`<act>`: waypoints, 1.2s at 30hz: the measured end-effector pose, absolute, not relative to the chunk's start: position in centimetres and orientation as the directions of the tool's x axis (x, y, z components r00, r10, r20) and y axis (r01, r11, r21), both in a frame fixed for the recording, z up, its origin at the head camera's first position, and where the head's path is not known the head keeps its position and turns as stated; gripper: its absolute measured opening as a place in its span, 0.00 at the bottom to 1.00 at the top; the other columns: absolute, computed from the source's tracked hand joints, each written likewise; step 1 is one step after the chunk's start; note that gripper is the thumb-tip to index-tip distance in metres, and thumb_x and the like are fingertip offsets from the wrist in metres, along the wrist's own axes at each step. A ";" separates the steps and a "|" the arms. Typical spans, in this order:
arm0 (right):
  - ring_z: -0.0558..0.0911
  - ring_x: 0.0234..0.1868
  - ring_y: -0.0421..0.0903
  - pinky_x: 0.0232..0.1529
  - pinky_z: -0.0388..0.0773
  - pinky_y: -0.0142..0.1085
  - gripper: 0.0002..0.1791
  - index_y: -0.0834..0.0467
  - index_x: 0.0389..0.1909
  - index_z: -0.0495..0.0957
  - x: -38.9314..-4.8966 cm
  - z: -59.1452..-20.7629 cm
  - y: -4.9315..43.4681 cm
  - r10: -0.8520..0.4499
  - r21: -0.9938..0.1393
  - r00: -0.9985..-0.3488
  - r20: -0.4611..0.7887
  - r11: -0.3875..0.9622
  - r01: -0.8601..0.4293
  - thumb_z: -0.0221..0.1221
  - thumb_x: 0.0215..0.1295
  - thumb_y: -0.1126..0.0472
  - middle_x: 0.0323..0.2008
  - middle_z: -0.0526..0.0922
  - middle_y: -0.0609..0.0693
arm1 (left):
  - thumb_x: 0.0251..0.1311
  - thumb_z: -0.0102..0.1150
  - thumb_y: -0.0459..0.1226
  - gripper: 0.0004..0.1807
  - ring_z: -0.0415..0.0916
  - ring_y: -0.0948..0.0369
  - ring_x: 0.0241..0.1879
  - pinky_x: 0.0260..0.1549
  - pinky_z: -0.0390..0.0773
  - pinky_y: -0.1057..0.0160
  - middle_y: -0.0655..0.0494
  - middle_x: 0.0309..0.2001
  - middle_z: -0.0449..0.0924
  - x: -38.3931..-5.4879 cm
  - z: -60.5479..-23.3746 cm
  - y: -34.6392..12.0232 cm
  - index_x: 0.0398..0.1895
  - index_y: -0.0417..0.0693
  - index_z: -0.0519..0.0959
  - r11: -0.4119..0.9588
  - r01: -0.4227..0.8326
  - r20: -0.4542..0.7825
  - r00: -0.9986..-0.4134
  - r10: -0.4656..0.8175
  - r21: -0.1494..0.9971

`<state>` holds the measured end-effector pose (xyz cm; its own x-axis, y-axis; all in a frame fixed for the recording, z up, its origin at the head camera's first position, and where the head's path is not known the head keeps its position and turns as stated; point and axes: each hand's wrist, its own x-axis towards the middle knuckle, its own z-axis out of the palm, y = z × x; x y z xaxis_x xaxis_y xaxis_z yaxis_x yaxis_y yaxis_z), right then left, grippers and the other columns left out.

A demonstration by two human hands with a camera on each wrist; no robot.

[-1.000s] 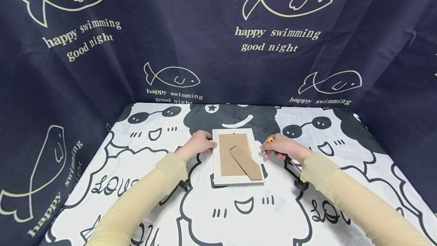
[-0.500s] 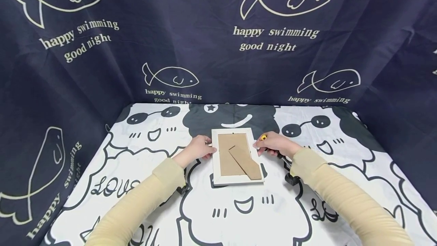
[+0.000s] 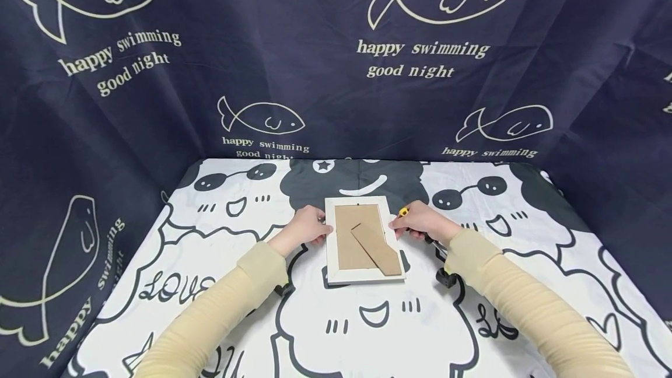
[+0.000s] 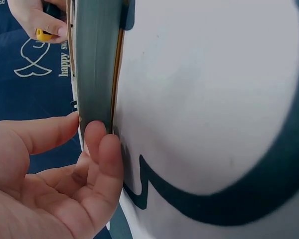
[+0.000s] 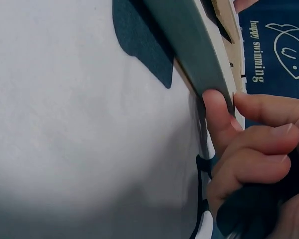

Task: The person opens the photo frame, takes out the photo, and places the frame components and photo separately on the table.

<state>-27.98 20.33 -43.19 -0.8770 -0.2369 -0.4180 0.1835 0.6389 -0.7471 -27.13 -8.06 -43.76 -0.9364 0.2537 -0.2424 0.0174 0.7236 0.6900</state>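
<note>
At the lower left and lower right of the head view, two cream sleeves point(image 3: 541, 302) extend inward, each with a black wrist device point(image 3: 446, 277) below its cuff. Beyond them, at lower centre, the white picture frame point(image 3: 364, 276) lies back side up on the cartoon-print cloth point(image 3: 425, 337); whether any edge is slightly raised cannot be told. Its brown backing board point(image 3: 346, 252) faces upward, and the easel leg point(image 3: 385, 258) lies diagonally across the board, its broad end over the lower right corner of the rim.

Left of centre, the left hand point(image 3: 305, 226) grips the left rim: thumb on the upper face, fingertips against the outer side. Right of centre, the right hand point(image 3: 426, 221) has closed the gap present one second ago; thumb and a finger now pinch the right rim. Its remaining fingers are curled around a yellow-ended tool point(image 3: 403, 212), probably a screwdriver. The frame's position is nearly unchanged. Judged from this contact, the workpiece is now secured on both sides, with the tool retained in hand.

Across the upper half hangs a navy curtain point(image 3: 336, 63) printed with fish outlines and lettering.
</note>
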 end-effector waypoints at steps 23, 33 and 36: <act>0.62 0.10 0.36 0.13 0.60 0.28 0.09 0.65 0.26 0.80 -27.6 -43.3 20.4 -0.233 -0.755 -0.871 -0.433 0.621 0.210 0.64 0.55 0.61 0.15 0.81 0.46 | 0.58 0.62 0.36 0.18 0.78 0.62 0.15 0.17 0.74 0.69 0.53 0.15 0.79 -27.8 -43.3 -7.5 0.49 0.33 0.78 0.747 0.030 -0.248 -0.934 0.259 0.664; 0.64 0.11 0.37 0.14 0.63 0.29 0.12 0.65 0.22 0.76 -28.2 -42.1 21.9 -0.239 -0.759 -0.859 -0.452 0.610 0.230 0.61 0.58 0.60 0.12 0.73 0.45 | 0.60 0.61 0.37 0.12 0.76 0.62 0.13 0.13 0.71 0.70 0.55 0.12 0.75 -27.2 -43.5 -6.7 0.39 0.35 0.80 0.819 0.088 -0.193 -0.953 0.236 0.566; 0.64 0.11 0.37 0.15 0.64 0.30 0.15 0.61 0.17 0.71 -29.1 -41.1 23.2 -0.210 -0.750 -0.865 -0.455 0.615 0.244 0.60 0.60 0.60 0.10 0.67 0.44 | 0.60 0.61 0.37 0.12 0.75 0.62 0.13 0.13 0.70 0.70 0.55 0.13 0.74 -27.1 -43.3 -6.6 0.38 0.35 0.80 0.826 0.072 -0.200 -0.955 0.219 0.559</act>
<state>-29.09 23.19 -41.11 -0.8654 -0.2102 -0.4548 0.2445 0.6151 -0.7496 -27.11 -6.59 -43.32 -0.9551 0.2188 -0.1997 0.0723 0.8259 0.5592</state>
